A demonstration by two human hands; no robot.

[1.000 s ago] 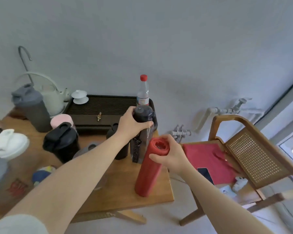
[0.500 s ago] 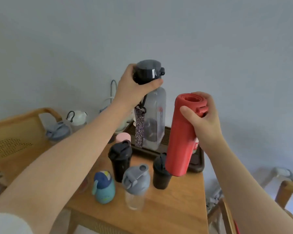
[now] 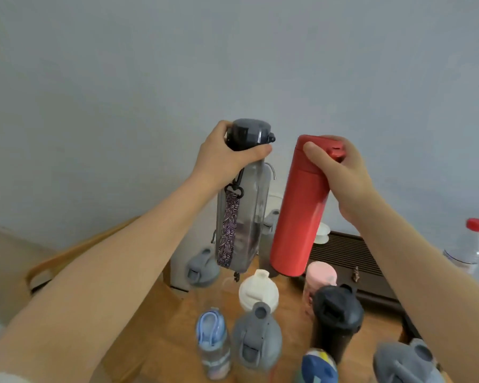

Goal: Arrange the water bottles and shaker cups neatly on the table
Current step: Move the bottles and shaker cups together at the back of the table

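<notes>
We hold both arms stretched forward and raised above the wooden table [image 3: 161,297]. Our left hand [image 3: 227,158] has its fingers [image 3: 256,153] clenched around the dark cap of a tall smoky-grey translucent water bottle [image 3: 246,214] with a patterned strap, which hangs upright in the air. Our right hand [image 3: 340,172] grips the lid end of a red cylindrical insulated bottle [image 3: 299,214], also lifted, just beside the grey one without touching. Below them on the table stand a white-lidded shaker cup [image 3: 257,288], a black shaker cup [image 3: 335,319] and a dark slatted tea tray [image 3: 351,261] toward the far edge.
</notes>
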